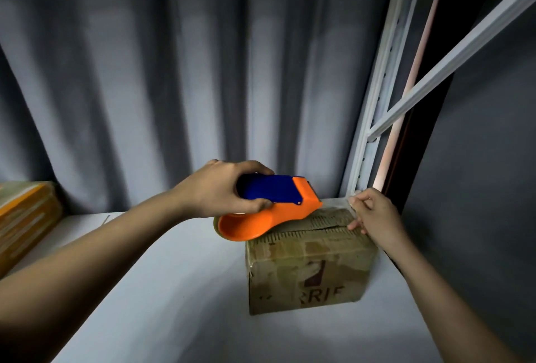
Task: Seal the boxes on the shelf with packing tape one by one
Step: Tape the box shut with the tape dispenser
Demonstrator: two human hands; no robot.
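Orange and blue plastic fills the left hand (216,188): its fingers and thumb are curled round the blue handle of a tape dispenser (272,209), a little below the middle of the frame. The orange nose of the dispenser points to the right and lies on the top of a cardboard box (309,264). From this nose a strip of clear tape (336,204) runs along the far top edge of the box toward the right hand (374,214). The right hand is at the right end of the box top; its fingertips press on the tape end and on the flap, and the fingers seem bent, but I cannot tell if they pinch the tape. The seam between the two top flaps is visible, slightly open. The box is worn, with torn print on its front, and stands on a white shelf (174,290) in the lower middle of the frame. Behind the box, a white metal shelf post (377,101) rises at the right. At the left edge lies a stack of yellow packages (23,217). A grey curtain (145,72) hangs behind.
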